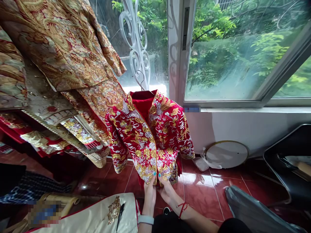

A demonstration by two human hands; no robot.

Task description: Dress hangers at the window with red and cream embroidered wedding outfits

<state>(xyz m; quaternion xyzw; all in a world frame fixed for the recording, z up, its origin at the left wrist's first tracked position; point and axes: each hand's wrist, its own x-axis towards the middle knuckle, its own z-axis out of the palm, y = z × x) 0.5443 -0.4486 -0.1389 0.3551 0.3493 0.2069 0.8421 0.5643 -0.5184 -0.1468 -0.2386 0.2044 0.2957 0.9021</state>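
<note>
A red jacket (167,129) with gold and silver embroidery hangs upright on a hanger (142,94) before the window. Its front edges meet near the hem, and the collar stands apart at the top. My left hand (150,191) pinches the bottom hem left of the front opening, thumb on the outside. Just right of the opening, my right hand (167,191) grips the hem the same way. The fingers of both hands are mostly hidden behind the cloth.
Gold-embroidered garments (73,48) crowd the left side. Below them, cream fabric (97,213) on a frame bears a gold motif (113,209) and a black slim tool (120,215). A round hoop (227,154) leans on the wall; a black chair (291,165) stands right.
</note>
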